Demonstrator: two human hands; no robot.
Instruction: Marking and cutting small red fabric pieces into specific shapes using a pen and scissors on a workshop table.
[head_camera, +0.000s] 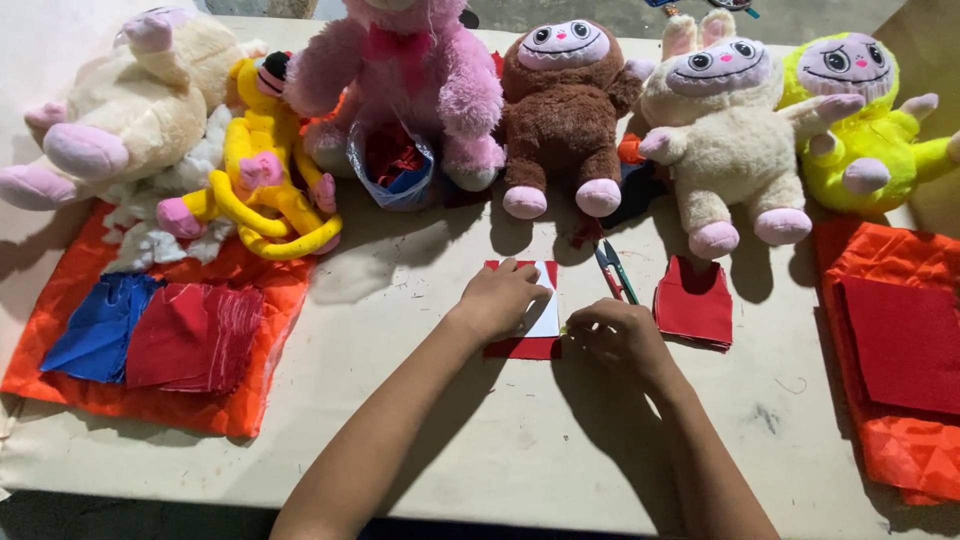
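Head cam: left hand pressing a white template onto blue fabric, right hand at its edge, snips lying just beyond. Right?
Not quite: the fabric under the white template is red, not blue, as the head view shows. The left hand does press on the template, the right hand is at its edge, and the snips lie just beyond.

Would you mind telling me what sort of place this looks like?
Probably a small toy-sewing workbench: finished plush toys line the table, cut red fabric pieces lie ready, and the left hand presses a white pattern onto red cloth.
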